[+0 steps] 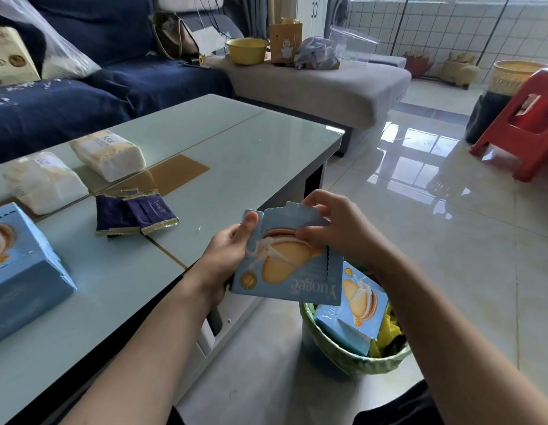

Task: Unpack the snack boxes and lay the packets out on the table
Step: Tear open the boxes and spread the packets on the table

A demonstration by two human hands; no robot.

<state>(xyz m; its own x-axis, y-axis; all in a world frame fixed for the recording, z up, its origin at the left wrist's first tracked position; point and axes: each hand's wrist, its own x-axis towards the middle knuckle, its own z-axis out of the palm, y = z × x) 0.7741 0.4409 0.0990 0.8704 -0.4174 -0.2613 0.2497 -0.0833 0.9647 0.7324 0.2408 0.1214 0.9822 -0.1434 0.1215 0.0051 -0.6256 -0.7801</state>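
I hold a light blue snack box (pixel 285 265) printed with a cream biscuit, just past the table's front right corner. My left hand (pixel 226 253) grips its left side with the thumb on the front. My right hand (pixel 334 228) pinches the torn flap at the box's top. Dark purple packets (pixel 135 214) with gold ends lie together on the pale glass table (pixel 223 167). Another blue snack box (pixel 24 271) stands at the table's left edge.
A green-lined waste bin (pixel 352 357) on the floor under my hands holds another blue box (pixel 355 305). Two white tissue packs (pixel 108 154) lie at the table's back left. A blue sofa (pixel 113 84) and grey chaise stand behind; a red stool (pixel 524 130) stands right.
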